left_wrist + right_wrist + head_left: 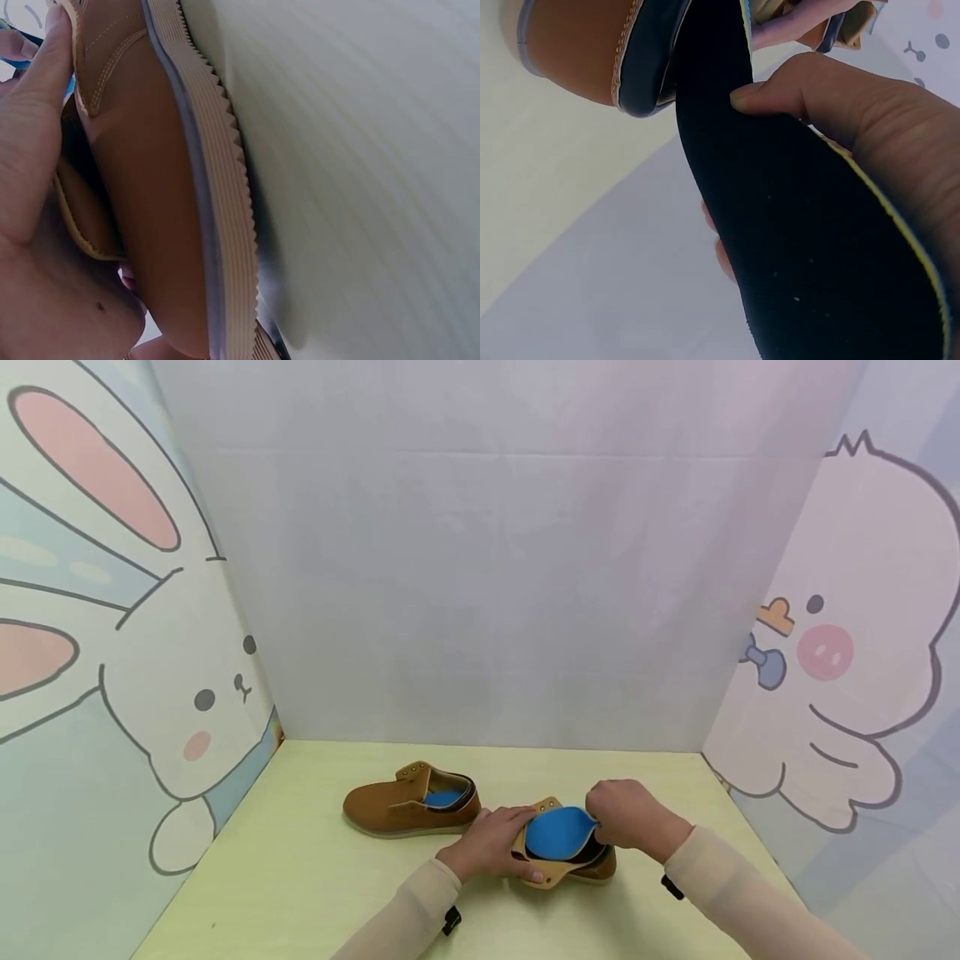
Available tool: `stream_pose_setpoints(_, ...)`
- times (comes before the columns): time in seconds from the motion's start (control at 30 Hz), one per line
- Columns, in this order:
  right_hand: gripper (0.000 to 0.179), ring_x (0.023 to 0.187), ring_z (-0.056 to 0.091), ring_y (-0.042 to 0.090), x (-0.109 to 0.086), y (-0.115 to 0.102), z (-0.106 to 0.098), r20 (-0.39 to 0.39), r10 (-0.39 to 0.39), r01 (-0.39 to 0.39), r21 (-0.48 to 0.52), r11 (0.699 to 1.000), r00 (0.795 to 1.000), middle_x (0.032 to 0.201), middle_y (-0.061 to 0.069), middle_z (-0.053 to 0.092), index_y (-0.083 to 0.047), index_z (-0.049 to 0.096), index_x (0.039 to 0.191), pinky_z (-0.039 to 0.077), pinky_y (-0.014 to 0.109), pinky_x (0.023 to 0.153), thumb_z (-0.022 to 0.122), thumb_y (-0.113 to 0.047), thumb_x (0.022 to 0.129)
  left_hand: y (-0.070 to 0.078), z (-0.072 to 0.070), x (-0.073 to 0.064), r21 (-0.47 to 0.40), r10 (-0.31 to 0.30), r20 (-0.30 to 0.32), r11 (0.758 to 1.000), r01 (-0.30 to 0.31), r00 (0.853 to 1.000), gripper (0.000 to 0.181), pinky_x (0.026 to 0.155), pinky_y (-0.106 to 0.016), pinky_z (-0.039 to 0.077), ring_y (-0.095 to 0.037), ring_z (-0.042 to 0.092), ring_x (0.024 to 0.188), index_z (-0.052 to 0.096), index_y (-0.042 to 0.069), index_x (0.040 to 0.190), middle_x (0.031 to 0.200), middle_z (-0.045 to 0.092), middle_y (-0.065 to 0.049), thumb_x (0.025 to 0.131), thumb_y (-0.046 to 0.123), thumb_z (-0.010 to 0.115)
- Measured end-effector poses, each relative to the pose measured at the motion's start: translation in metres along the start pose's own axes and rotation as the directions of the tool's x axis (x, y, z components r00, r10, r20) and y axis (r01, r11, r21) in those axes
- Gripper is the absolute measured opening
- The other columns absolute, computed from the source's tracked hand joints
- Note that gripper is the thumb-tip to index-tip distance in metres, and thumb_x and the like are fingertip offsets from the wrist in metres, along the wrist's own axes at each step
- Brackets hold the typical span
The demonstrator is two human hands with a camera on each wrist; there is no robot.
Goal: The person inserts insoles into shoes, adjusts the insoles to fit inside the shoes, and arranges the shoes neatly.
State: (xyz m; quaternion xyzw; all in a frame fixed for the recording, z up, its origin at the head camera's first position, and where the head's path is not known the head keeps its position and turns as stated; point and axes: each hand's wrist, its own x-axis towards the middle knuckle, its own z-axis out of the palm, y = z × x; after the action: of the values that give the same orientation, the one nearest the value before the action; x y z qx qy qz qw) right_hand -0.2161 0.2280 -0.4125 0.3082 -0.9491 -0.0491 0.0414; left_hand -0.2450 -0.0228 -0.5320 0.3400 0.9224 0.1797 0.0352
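Observation:
A brown leather shoe (600, 870) rests on the table with its toe to the left. My left hand (491, 842) grips it at the front, fingers across the opening and thumb on the near lace flap; the left wrist view shows its brown side and ridged tan sole (225, 187). At the heel end, my right hand (624, 814) pinches a blue insole (557, 832). Its dark underside (780, 210) faces the right wrist camera, the thumb lying on it and fingertips behind. The insole's front end runs into the shoe, where it is hidden; its back end is raised out.
The matching brown shoe (382, 810) lies to the left and slightly farther back, a blue insole (444, 797) showing inside. Pale yellow tabletop (285, 868) spreads around both. A white backdrop (480, 593) stands behind, with cartoon-printed panels on either side.

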Motion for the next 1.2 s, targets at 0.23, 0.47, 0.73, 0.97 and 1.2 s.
stream_pose_setpoints(0.23, 0.043, 0.057, 0.024, 0.011, -0.003, -0.001, 0.0, -0.005, -0.021, 0.021, -0.009, 1.0, 1.0, 0.059, -0.005, 0.036, -0.019, 0.045, 0.059, 0.027, 0.03, 0.051, 0.083, -0.003, 0.073, 0.001, -0.001, 0.0, 0.001, -0.002, 0.003, 1.0, 0.002, 1.0, 0.103, 0.11, -0.053, 0.033, -0.02, 0.042, 0.141, 0.039, 0.023, 0.158, 0.158, 0.04, 0.005, 0.076, 0.079, 0.068)
stream_pose_setpoints(0.47, 0.026, 0.057, 0.039, 0.011, -0.001, -0.004, -0.002, 0.027, -0.002, 0.003, -0.069, 0.998, 1.0, 0.064, -0.003, 0.05, -0.012, 0.061, 0.066, 0.042, 0.03, 0.052, 0.085, -0.004, 0.072, 0.002, -0.001, 0.001, 0.003, -0.002, 0.008, 1.0, 0.002, 1.0, 0.103, 0.11, -0.051, 0.034, -0.021, 0.042, 0.141, 0.039, 0.023, 0.158, 0.159, 0.039, 0.005, 0.076, 0.078, 0.069)
stream_pose_setpoints(0.73, 0.023, 0.058, 0.045, 0.013, 0.007, -0.008, 0.0, 0.029, -0.019, 0.022, -0.131, 0.991, 0.999, 0.065, 0.0, 0.053, -0.011, 0.065, 0.069, 0.046, 0.03, 0.053, 0.087, -0.009, 0.074, 0.003, -0.001, 0.0, 0.021, -0.003, 0.002, 1.0, 0.003, 1.0, 0.103, 0.108, -0.049, 0.036, -0.02, 0.043, 0.14, 0.039, 0.023, 0.158, 0.158, 0.041, 0.005, 0.076, 0.079, 0.067)
stream_pose_setpoints(0.97, 0.026, 0.058, 0.042, 0.012, 0.007, -0.005, 0.003, 0.03, -0.033, 0.036, -0.085, 0.996, 0.999, 0.065, -0.002, 0.051, -0.013, 0.062, 0.067, 0.043, 0.03, 0.053, 0.087, -0.009, 0.074, 0.002, 0.0, 0.0, 0.024, 0.006, -0.004, 1.0, -0.006, 1.0, 0.104, 0.107, -0.049, 0.037, -0.02, 0.044, 0.14, 0.04, 0.023, 0.158, 0.158, 0.041, 0.005, 0.076, 0.079, 0.068)
stream_pose_setpoints(1.2, 0.021, 0.058, 0.039, 0.012, 0.004, -0.001, 0.007, 0.046, -0.04, 0.041, -0.024, 0.999, 0.998, 0.065, -0.004, 0.049, -0.013, 0.064, 0.068, 0.039, 0.029, 0.053, 0.082, -0.003, 0.075, 0.002, -0.003, -0.001, 0.035, 0.015, -0.007, 0.999, -0.015, 1.0, 0.102, 0.106, -0.048, 0.038, -0.021, 0.045, 0.139, 0.04, 0.022, 0.157, 0.157, 0.042, 0.005, 0.076, 0.078, 0.069)
